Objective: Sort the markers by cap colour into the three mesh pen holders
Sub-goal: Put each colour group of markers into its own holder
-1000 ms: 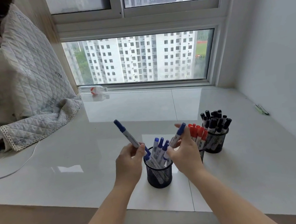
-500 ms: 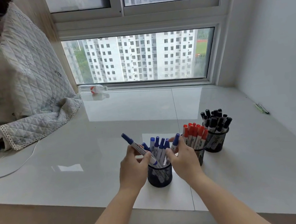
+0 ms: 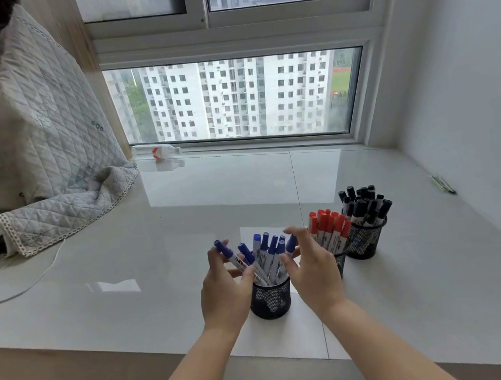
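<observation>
Three black mesh holders stand on the white sill. The nearest holder (image 3: 272,301) holds several blue-capped markers (image 3: 267,251). Behind it to the right, the middle holder (image 3: 341,259) holds red-capped markers (image 3: 327,227), and the far holder (image 3: 364,240) holds black-capped markers (image 3: 364,203). My left hand (image 3: 224,289) is at the left of the nearest holder, with its thumb and fingers around a blue marker (image 3: 231,256) that leans left with its lower end in the holder. My right hand (image 3: 312,267) hovers at the holder's right with its fingers spread around another blue cap (image 3: 291,243).
A quilted grey blanket (image 3: 47,159) is heaped at the left, with a white cable (image 3: 16,284) looping in front of it. A plastic bottle (image 3: 158,151) lies by the window. Thin green pens (image 3: 443,185) lie near the right wall. The sill's front edge runs just below the holders.
Both hands have come down and lowered their blue markers into the nearest holder. The right hand's fingers have spread apart.
</observation>
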The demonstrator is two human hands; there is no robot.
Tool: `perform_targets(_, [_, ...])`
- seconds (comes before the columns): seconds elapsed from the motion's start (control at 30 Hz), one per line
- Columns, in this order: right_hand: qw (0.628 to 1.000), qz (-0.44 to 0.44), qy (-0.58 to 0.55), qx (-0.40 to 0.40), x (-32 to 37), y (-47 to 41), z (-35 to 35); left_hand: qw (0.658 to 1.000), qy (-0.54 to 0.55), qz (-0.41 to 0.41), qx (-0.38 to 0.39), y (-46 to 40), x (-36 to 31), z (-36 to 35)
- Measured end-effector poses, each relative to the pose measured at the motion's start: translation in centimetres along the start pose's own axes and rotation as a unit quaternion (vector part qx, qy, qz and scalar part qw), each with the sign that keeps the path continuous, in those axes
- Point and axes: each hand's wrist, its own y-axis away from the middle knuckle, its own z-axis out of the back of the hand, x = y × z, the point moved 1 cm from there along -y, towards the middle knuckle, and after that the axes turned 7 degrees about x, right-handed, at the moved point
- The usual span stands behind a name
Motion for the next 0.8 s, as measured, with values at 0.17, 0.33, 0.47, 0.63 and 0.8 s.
perform_targets(0.17, [1.0,-0.011,0.015,-0.002,-0.2,-0.1,-0.3,1.0,-0.023,-0.019,-0.003,0.2,-0.2,0.2])
perform_targets(0.33, [0.999,-0.035,-0.013,-0.01,-0.7,0.2,-0.6,0.998,-0.046,-0.043,-0.002,0.0,0.0,0.2])
perform_targets(0.47, [0.999,-0.037,0.015,0.0,-1.2,0.5,-1.1,0.997,-0.015,-0.069,-0.025,0.3,0.7,-0.3])
perform_targets(0.63, [0.998,-0.055,0.032,0.009,-1.7,0.4,-1.2,0.994,-0.039,-0.089,-0.04,0.9,1.7,-1.4])
perform_targets(0.8, [0.999,-0.026,0.024,-0.005,-0.9,-1.0,-0.3,0.997,-0.036,-0.074,0.007,1.2,2.4,-2.1])
